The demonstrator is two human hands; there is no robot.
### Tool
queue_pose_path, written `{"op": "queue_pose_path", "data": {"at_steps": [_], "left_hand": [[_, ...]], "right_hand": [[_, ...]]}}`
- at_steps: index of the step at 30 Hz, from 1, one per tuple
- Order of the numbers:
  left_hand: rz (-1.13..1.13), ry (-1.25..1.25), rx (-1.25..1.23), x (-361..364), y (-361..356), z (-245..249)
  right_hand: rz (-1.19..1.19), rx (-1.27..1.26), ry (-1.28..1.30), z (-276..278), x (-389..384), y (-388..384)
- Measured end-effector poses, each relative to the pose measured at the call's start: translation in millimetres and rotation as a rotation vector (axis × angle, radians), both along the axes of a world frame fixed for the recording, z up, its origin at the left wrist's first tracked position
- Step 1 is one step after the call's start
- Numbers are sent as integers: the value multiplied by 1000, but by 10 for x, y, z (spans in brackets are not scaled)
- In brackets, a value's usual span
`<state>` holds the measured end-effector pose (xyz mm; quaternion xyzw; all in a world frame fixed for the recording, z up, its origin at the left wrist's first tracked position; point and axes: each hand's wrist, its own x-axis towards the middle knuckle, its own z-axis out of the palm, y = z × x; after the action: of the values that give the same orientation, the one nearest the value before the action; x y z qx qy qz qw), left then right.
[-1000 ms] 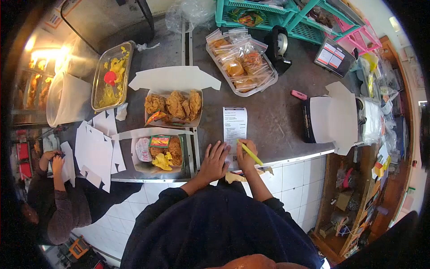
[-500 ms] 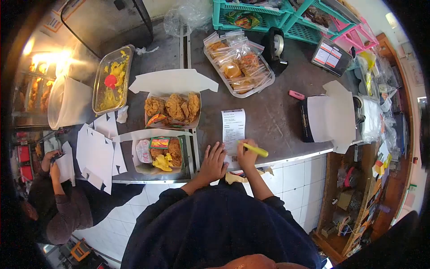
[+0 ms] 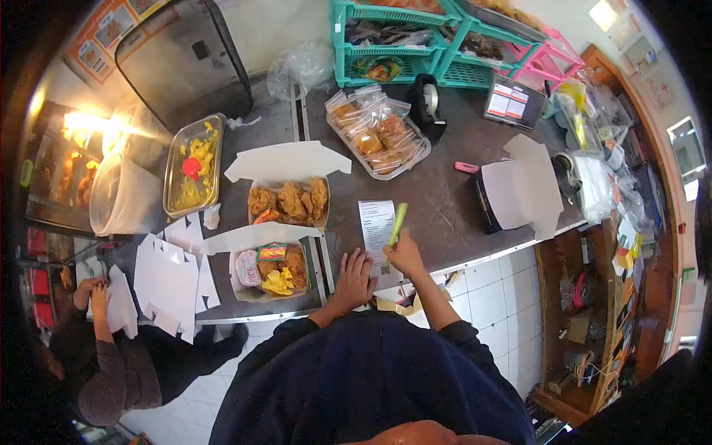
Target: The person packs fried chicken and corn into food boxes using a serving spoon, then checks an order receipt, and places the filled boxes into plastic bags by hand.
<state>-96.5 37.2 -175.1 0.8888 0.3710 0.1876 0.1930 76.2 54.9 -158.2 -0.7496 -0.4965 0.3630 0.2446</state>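
Note:
A printed receipt [image 3: 375, 222] lies on the dark counter near its front edge. My left hand [image 3: 354, 278] rests flat, fingers spread, just left of the receipt's lower end. My right hand [image 3: 405, 252] holds a yellow-green marker [image 3: 398, 222] that points up and away over the receipt's right side. Left of my hands stand two open cardboard meal boxes: the near box [image 3: 271, 267] holds rice, chicken and sauce packets, the far box [image 3: 291, 202] holds fried chicken pieces.
Flat white box blanks [image 3: 169, 278] lie at the left. A metal tray [image 3: 192, 165] with yellow scraps, a tray of bagged food [image 3: 377, 133], a tape dispenser [image 3: 427, 104], teal baskets [image 3: 415, 41] and an open dark box [image 3: 512, 194] surround. Another person [image 3: 104, 348] sits at lower left holding a blank.
My right hand has lifted the marker tip off the receipt, swinging it from lying sideways to pointing up. The camera view has pulled back a little. My left hand stays put.

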Motion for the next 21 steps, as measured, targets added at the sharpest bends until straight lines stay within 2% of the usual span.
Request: {"op": "queue_pose_path", "data": {"at_steps": [3, 6, 8, 9, 10, 11, 12, 13, 15, 16, 17, 19, 21], "left_hand": [[-10, -19, 7, 1, -17, -29], [3, -106, -38, -34, 3, 53], [41, -235, -108, -118, 12, 314], [34, -339, -113, -240, 52, 650], [22, -438, -120, -443, 120, 1016], [138, -420, 142, -715, 194, 1188], [385, -576, 258, -968, 270, 1264], [527, -632, 255, -1182, 333, 1724], [736, -586, 417, -1684, 589, 1982], [785, -596, 372, -1854, 656, 2059], [759, -495, 290, -2066, 689, 2023], [737, -330, 28, -2361, 742, 1642], [677, -206, -242, -2413, 707, 1066]], "right_hand": [[32, -75, -307, 68, -142, 7], [57, -102, -358, 13, -138, 36], [55, -23, -323, 261, -223, 86], [56, 15, -305, 426, -277, 144], [114, 359, -324, 564, -398, 272], [164, 697, -336, 714, -583, 416], [222, 733, -227, 966, -797, 552], [284, 771, -118, 1186, -1018, 646], [491, 621, 50, 1329, -1377, 694], [571, 358, 74, 1499, -1495, 614], [641, 91, 98, 1599, -1611, 486], [775, 228, -232, 1095, -1801, 168], [641, 449, -258, 480, -1930, -170]]}}
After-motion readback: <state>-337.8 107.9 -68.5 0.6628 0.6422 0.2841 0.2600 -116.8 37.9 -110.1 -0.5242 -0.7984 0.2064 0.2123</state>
